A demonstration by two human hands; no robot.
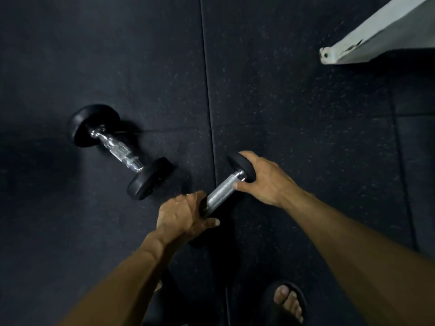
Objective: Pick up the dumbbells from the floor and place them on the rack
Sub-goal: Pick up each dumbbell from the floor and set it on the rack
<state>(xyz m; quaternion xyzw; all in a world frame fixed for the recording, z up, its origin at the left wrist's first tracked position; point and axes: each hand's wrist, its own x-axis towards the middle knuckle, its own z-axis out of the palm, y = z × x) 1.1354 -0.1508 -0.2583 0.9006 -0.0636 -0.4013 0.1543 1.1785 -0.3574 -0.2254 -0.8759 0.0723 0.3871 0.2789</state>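
Left hand (182, 214): fingers curled over the near black head of the held dumbbell (221, 192), thumb showing beneath it. Right hand (264, 178): curled over the far head, thumb tip against the knurled chrome handle. The dumbbell spans the two hands; whether it touches the floor cannot be told. Second dumbbell (117, 149): lying on the rubber floor (294, 114), left of the hands, apart, beyond a tile seam. White metal frame (376, 36): floor's far right corner. Sandalled foot (288, 302): near edge.
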